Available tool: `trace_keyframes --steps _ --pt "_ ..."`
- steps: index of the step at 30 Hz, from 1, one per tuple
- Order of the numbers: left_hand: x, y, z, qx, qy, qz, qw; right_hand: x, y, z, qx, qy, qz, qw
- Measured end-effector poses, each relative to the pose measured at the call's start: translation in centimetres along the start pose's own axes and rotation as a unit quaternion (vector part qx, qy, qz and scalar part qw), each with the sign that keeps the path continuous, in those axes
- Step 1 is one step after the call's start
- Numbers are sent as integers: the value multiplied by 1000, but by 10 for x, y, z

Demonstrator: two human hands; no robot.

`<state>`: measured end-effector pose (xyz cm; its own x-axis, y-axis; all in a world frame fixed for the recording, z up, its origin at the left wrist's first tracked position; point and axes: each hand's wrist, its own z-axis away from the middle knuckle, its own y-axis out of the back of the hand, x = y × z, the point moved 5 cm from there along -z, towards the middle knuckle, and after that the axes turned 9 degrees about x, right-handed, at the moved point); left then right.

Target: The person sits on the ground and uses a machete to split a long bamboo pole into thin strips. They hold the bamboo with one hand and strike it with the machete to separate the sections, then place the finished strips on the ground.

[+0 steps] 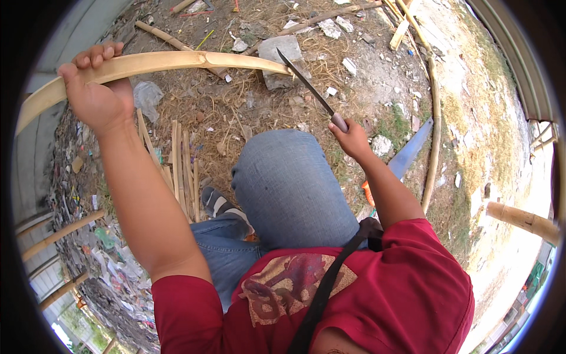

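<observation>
My left hand (100,88) is raised at the upper left, its fingers wrapped round a long split bamboo strip (159,62). The strip runs across the view, and its right end lies over a grey stone block (282,50). In my right hand (352,139) is the handle of a machete (312,87), its dark blade slanting up and left. The blade crosses just at the strip's right end; whether it touches or cuts into it I cannot tell.
Several bamboo slats (186,165) lie left of my knee. A saw with a blue blade (413,150) and a long bamboo pole (435,118) are on the right. A cut bamboo pole (522,222) juts in at far right. Plastic litter (115,262) covers the ground at left.
</observation>
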<state>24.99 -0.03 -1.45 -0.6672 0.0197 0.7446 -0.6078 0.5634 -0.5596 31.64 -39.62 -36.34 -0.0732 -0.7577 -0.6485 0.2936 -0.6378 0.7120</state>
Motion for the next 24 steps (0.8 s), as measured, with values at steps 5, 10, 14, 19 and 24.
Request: trace_keyframes --steps 5,10,14,19,24 --pt "13 -13 -13 -75 59 50 994 -8 25 10 31 0 -12 999" --pt "0 -45 -6 -161 111 108 975 4 36 8 46 -45 -81 995" --pt "-7 -58 -5 -218 152 101 959 21 28 13 26 -30 -85 996" --pt "-9 -68 4 -255 163 74 950 25 12 26 -83 -152 -207 963" --pt "-9 -65 -5 -315 199 98 923 24 7 31 18 -36 -79 996"
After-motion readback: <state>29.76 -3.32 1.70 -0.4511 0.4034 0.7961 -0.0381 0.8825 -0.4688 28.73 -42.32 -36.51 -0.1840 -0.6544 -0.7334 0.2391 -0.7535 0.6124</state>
